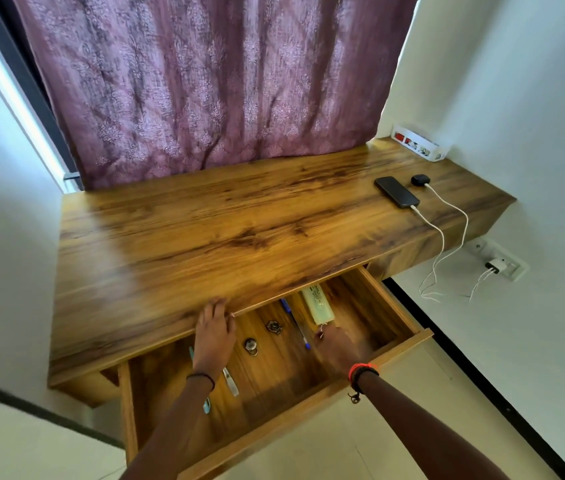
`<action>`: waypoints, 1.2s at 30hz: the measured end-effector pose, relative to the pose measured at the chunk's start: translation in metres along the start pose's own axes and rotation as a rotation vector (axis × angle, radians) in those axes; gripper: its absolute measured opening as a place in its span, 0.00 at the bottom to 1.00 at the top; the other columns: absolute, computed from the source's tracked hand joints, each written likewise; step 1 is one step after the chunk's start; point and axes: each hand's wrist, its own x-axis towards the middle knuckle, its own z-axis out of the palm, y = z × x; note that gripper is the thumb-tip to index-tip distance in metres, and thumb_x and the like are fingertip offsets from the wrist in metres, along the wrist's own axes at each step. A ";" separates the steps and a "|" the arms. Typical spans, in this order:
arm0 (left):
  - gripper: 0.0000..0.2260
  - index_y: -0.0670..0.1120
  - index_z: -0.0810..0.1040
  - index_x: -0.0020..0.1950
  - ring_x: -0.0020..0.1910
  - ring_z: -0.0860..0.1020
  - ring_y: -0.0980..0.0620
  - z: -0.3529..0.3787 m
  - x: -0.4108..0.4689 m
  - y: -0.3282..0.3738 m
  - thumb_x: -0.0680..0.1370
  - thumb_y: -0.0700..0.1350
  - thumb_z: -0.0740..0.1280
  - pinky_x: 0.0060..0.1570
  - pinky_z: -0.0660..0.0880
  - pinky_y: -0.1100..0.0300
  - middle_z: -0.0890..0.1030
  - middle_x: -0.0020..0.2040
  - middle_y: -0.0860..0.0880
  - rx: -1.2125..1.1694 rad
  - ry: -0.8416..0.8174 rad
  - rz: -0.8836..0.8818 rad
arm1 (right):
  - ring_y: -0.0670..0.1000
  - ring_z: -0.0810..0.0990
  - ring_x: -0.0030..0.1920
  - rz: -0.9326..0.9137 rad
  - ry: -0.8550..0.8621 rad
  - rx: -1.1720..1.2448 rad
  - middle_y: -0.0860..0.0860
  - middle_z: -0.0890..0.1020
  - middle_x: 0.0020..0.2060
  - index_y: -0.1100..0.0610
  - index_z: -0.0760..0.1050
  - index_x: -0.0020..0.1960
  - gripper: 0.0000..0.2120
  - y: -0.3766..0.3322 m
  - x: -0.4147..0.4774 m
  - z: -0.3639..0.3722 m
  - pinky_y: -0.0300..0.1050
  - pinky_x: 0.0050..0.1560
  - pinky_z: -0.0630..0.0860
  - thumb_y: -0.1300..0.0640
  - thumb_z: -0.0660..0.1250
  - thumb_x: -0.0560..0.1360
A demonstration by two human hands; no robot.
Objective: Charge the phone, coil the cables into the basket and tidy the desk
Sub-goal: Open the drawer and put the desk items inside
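Phone (397, 192) seen plugged in at frame right; drawer (392, 299) at btm yet to be shut, left hand (215, 329) laid flat on counter (205, 220), grip of right hand (336, 345) not discernible.

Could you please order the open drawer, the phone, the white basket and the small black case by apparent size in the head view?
1. open drawer
2. phone and white basket: alike, unranked
3. small black case

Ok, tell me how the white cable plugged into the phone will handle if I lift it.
Probably floppy: the white cable droops over the desk edge and hangs in loose loops below. Likely light, being so thin. Lifting it may drag the phone, since its plug sits in the phone's end.
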 end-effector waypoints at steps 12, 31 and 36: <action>0.14 0.52 0.74 0.62 0.58 0.69 0.64 0.015 -0.113 0.054 0.78 0.55 0.60 0.58 0.65 0.74 0.72 0.61 0.58 -0.120 -0.381 0.175 | 0.50 0.80 0.47 -0.342 -0.256 -0.038 0.52 0.83 0.43 0.57 0.79 0.48 0.15 0.022 -0.051 -0.010 0.49 0.58 0.70 0.46 0.63 0.76; 0.15 0.53 0.74 0.62 0.61 0.69 0.57 0.050 -0.150 0.058 0.76 0.50 0.66 0.62 0.70 0.60 0.71 0.61 0.56 0.030 -0.164 -0.038 | 0.46 0.77 0.49 -0.467 -0.393 -0.123 0.47 0.81 0.50 0.51 0.77 0.56 0.22 0.035 -0.060 -0.014 0.37 0.46 0.71 0.43 0.74 0.66; 0.12 0.52 0.73 0.54 0.51 0.73 0.54 0.054 -0.145 0.068 0.73 0.51 0.70 0.51 0.70 0.58 0.73 0.50 0.54 0.297 0.035 -0.105 | 0.46 0.77 0.51 -0.476 -0.315 -0.027 0.48 0.80 0.51 0.52 0.75 0.55 0.17 0.029 -0.056 -0.011 0.38 0.52 0.76 0.51 0.75 0.68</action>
